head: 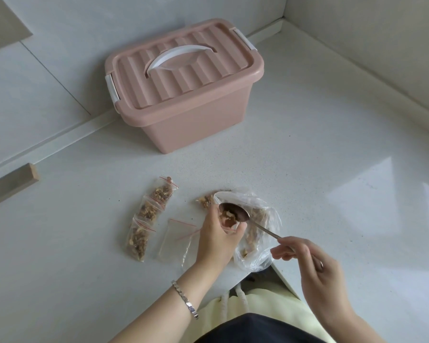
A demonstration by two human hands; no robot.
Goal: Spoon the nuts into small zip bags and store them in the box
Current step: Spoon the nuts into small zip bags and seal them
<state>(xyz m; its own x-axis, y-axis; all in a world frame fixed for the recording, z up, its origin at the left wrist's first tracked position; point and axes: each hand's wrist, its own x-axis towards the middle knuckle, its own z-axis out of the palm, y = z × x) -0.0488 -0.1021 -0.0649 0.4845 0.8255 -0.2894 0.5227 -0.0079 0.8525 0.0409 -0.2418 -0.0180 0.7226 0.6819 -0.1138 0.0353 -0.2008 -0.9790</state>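
While holding a metal spoon right over the open mouth of a small zip bag, pinching its handle between the thumb and curled fingers of the right hand. Carrying a few brown nuts in the spoon's bowl, level with the bag's rim. Gripping that bag from the side and below with the left hand, fingers and thumb curled round it, mouth turned up.

Under the spoon's handle and just right of the left hand, lying on the white counter: a large clear plastic bag, crumpled and open, with more nuts inside. Just behind the left hand's fingers, touching that bag's edge: a small loose heap of nut pieces.

To the left, lying in a slanted row with ends overlapping: three filled zip bags with red seal lines. Between that row and the left hand, flat on the counter: empty zip bags, partly hidden under the hand.

Farther back, well apart from the bags and close to the wall: a pink box, lid on, white handle folded flat, a white latch at each end.

On the left wrist, a silver bracelet. At far left, a wooden block.
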